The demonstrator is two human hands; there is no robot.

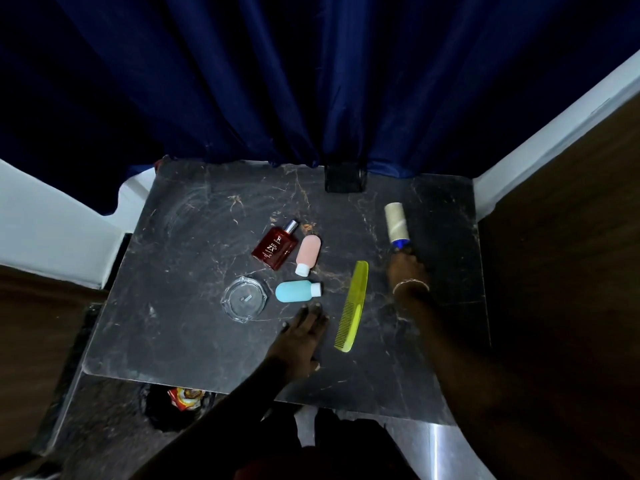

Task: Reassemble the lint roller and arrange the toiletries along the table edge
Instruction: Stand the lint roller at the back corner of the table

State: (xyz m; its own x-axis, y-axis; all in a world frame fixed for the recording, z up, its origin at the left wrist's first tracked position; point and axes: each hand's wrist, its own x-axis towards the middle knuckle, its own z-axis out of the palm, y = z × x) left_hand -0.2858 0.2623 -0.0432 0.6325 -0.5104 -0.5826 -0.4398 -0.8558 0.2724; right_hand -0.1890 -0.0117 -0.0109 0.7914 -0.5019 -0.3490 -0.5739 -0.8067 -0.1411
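Observation:
The lint roller (395,221), a beige roll on a blue neck, lies at the right side of the dark marble table (173,237). My right hand (407,270) is closed around its handle, which is hidden in my fist. My left hand (304,329) rests flat on the table with fingers spread, just below the blue bottle (296,291) and holding nothing. A pink bottle (307,253) and a red perfume bottle (276,248) lie in the middle. To the right of my left hand lies a yellow-green comb (354,304).
A clear glass ashtray (244,298) sits left of the blue bottle. A black object (345,180) stands at the table's far edge under the blue curtain (311,81). White wall strips flank the table. A colourful wrapper (185,398) lies on the floor below the near edge.

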